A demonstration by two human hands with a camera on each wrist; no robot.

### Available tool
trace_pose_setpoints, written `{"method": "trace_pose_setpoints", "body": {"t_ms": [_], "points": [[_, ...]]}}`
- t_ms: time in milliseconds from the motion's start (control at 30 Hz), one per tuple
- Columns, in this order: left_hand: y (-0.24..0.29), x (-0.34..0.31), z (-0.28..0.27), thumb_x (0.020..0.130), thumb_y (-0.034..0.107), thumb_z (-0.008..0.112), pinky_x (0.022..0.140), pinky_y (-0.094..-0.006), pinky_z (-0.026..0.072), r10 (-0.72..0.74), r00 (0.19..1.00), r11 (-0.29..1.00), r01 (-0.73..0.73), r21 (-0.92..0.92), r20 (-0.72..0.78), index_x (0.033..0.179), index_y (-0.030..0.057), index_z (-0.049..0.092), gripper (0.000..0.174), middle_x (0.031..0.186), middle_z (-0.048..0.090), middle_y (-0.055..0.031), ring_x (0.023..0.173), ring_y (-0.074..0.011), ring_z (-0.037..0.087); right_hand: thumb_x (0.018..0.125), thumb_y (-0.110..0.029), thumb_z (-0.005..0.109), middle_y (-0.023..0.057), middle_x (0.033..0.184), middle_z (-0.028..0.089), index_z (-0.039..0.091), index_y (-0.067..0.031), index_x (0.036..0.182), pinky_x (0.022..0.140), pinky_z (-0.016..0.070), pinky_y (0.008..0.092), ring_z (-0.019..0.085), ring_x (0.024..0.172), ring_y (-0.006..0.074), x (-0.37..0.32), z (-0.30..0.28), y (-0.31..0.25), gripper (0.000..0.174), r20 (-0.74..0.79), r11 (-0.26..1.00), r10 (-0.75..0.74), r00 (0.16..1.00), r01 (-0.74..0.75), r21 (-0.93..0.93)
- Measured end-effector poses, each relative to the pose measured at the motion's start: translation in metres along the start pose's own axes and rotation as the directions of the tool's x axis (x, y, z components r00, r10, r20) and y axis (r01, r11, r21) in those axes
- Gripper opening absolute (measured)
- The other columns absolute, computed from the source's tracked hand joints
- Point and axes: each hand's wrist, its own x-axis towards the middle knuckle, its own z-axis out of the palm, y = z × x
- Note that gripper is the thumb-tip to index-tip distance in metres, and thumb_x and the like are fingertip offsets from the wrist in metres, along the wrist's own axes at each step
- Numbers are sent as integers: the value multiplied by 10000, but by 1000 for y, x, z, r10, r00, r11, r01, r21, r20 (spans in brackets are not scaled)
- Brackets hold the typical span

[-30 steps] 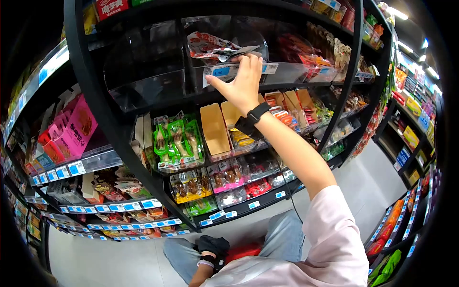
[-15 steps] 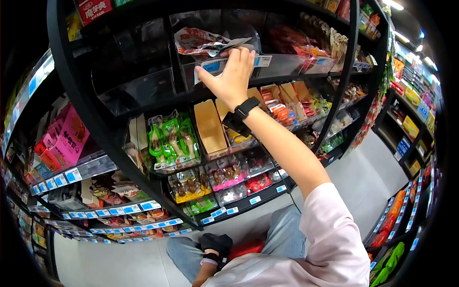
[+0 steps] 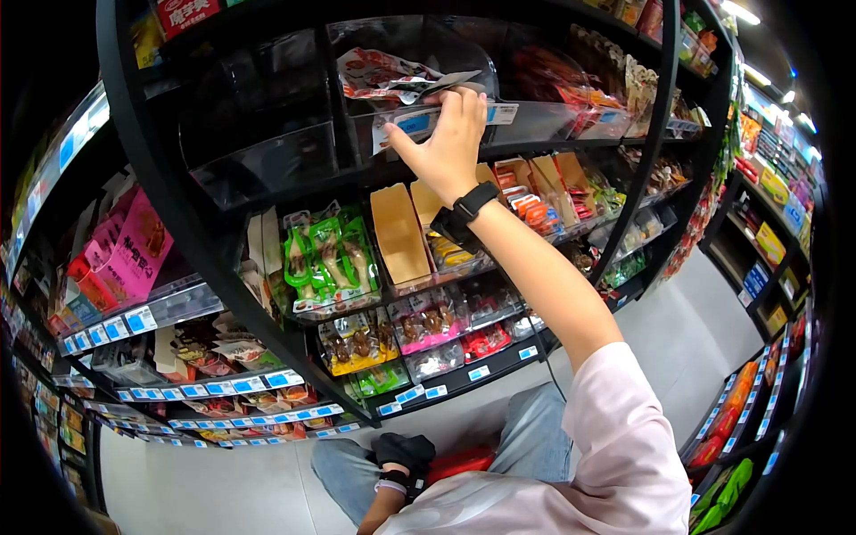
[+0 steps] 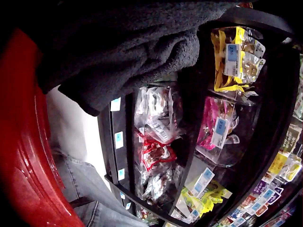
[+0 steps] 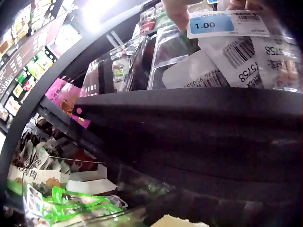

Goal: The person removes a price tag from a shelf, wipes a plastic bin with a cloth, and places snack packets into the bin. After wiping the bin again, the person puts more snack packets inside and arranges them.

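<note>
In the head view my right hand [image 3: 448, 147] reaches to a clear bin on the upper shelf. Its fingers lie over the bin's front edge, at a grey corner of the red-and-white snack packets [image 3: 379, 76]. The thumb [image 5: 177, 13] stands apart, beside a price tag [image 5: 227, 23] reading 1.00. White packet backs with barcodes [image 5: 236, 56] show through the bin front. Low by the lap, dark fabric [image 3: 403, 452] hides my left hand beyond its wristband [image 3: 392, 484]. The left wrist view shows this fleecy dark cloth [image 4: 137, 52] up close, with no fingers visible.
Green snack packs [image 3: 328, 259] and open cardboard boxes [image 3: 399, 236] fill the shelf below. A black upright [image 3: 192, 232] divides the racks on the left. Beneath the person is a red seat [image 4: 21, 142]. Another rack [image 3: 762, 250] stands across the aisle at right.
The head view has shifted slightly. My right hand stays at the bin's front edge and the packets keep their place. The left arm stays low by the lap.
</note>
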Motion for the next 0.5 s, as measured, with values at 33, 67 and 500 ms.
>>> {"method": "trace_pose_setpoints", "body": {"t_ms": [33,67,500], "points": [[1,1,-4,821,332,483,523,-329,405,-50,997,999,50,-1,52,583,273,595,269,624,611,14,631,-167,596,637,-379,758,148,980,458,506,-6,915,1036,223,491,419,1015,347,0,-1,0,529,1,1000,-9,1000,9,-7],[2,2,-11,807,352,494,510,-332,419,-99,990,995,99,1,104,595,216,603,274,639,624,-11,619,-195,586,637,-379,758,148,980,458,506,-6,915,1036,223,491,419,1015,347,0,-1,0,529,1,1000,-8,1000,8,-7],[26,-7,-110,781,365,503,486,-349,417,178,975,977,-192,95,135,674,276,614,178,685,626,17,641,-210,614,621,-325,792,196,1104,417,452,9,1040,1018,247,499,383,1088,378,-8,0,6,634,-68,997,34,997,-29,77]]}}
